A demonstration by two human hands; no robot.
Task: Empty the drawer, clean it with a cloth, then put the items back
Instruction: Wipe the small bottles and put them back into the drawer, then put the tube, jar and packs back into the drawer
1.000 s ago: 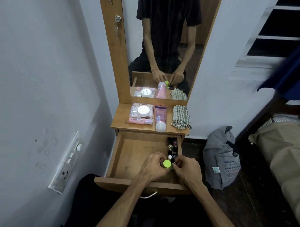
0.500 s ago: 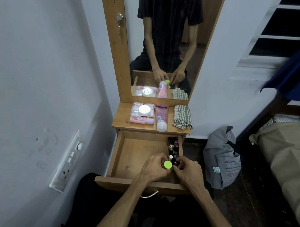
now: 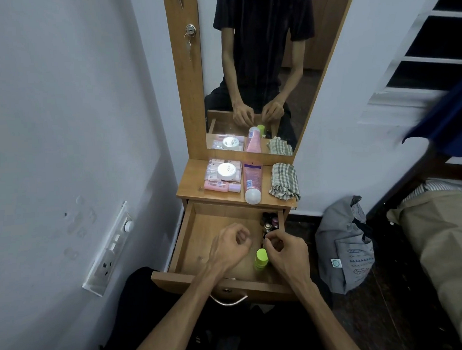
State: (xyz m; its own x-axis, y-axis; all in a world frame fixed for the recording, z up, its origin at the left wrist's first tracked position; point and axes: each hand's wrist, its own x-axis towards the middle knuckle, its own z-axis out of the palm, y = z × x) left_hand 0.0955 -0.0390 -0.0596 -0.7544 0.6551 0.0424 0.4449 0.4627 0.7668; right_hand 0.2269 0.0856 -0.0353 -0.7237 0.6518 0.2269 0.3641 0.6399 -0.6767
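The wooden drawer (image 3: pixel 200 236) is pulled out, its left part bare. A green-capped bottle (image 3: pixel 261 258) stands upright near the front right, between my hands and touched by neither. Several small dark bottles (image 3: pixel 270 222) line the right wall. My left hand (image 3: pixel 231 249) hovers over the drawer's middle with fingers curled and nothing in it. My right hand (image 3: pixel 286 254) is curled at the near end of the small bottles, and its fingertips hide what they touch. A checked cloth (image 3: pixel 284 181) lies folded on the top shelf.
On the shelf (image 3: pixel 188 189) lie pink boxes with a white round jar (image 3: pixel 226 171) and a pink tube (image 3: pixel 252 183). A mirror stands behind it. A wall with a switch panel (image 3: pixel 109 247) is at the left. A grey bag (image 3: pixel 345 246) and bedding sit on the floor at the right.
Both hands have let go of the green-capped bottle, which now stands in the drawer. My left hand moved left and up. My right hand's fingers moved toward the small bottles.
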